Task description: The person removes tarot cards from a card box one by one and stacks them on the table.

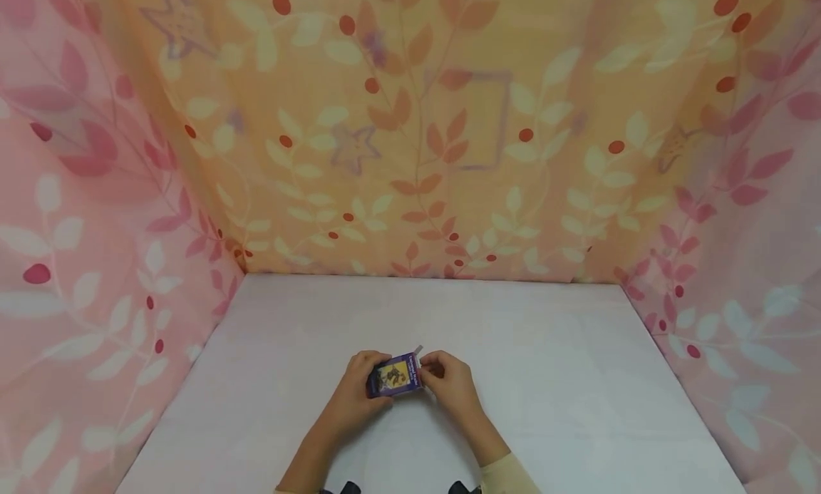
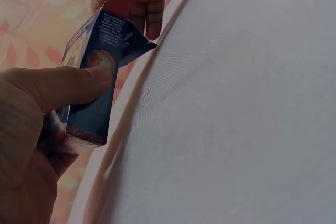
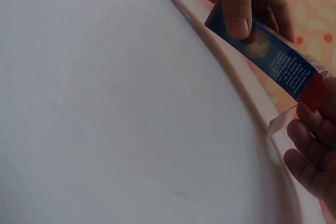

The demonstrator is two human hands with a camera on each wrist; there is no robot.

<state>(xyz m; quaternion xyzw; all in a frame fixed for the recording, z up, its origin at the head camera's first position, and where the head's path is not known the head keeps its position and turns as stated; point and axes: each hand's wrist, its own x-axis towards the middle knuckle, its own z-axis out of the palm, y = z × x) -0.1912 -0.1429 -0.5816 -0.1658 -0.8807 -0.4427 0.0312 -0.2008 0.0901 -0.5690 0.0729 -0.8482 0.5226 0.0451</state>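
A small purple-blue card box (image 1: 394,375) with a yellow picture on its front is held above the white table. My left hand (image 1: 356,388) grips its left part, and the thumb (image 2: 98,75) presses on the narrow printed side. The box's right end stands open, with a red side flap (image 3: 314,94) and a larger end flap (image 2: 137,45) sticking out. At that end my right hand (image 1: 451,384) has curled fingers and pinches the edge between thumb and forefinger. Its other fingers (image 3: 302,166) are bent below the flap. What lies inside the box is hidden.
The white table (image 1: 513,330) spreads around both hands. Patterned cloth walls stand behind (image 1: 398,194) and at both sides. Two dark objects (image 1: 350,487) show at the front edge, between the forearms.
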